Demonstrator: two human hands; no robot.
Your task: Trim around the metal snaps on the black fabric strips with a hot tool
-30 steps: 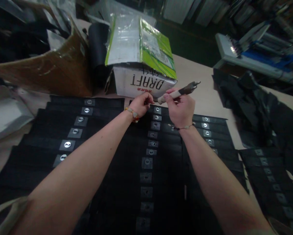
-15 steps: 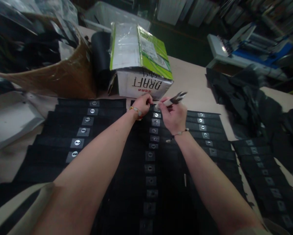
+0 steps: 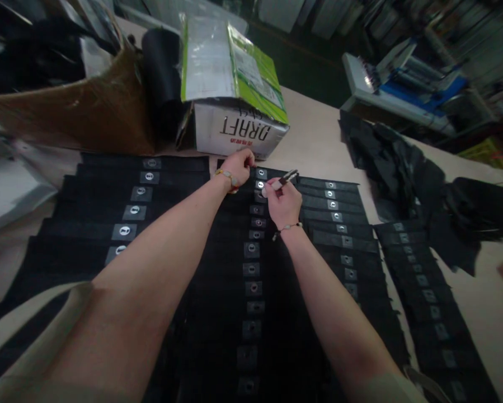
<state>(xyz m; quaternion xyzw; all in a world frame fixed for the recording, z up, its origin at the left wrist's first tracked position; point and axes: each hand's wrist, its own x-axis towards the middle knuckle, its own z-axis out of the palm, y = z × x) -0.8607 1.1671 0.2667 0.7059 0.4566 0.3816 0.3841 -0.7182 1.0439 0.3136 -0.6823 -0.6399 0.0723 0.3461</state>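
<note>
Black fabric pieces lie overlapped in several columns, each with a small clear patch bearing a round mark. At the top of the middle column (image 3: 252, 249), my left hand (image 3: 238, 168) rests with its fingers curled at the upper edge; what they pinch, if anything, is hidden. Just right of the marked patches, my right hand (image 3: 285, 202) is closed around a pale, dark-tipped tool (image 3: 283, 180), its fingertips by the third patch from the top. The left column (image 3: 124, 230) and the right column (image 3: 333, 205) lie to either side.
Behind the middle column stands a green and white box (image 3: 238, 131). A brown carton (image 3: 104, 120) with dark contents and a black cylinder (image 3: 163, 73) are at the left. Crumpled black fabric (image 3: 385, 157) lies at the right, with a blue machine (image 3: 423, 92) beyond.
The camera view has shifted. My right hand has moved down the middle column, from the top patch to a lower one, still holding the tool. My left hand remains at the top edge.
</note>
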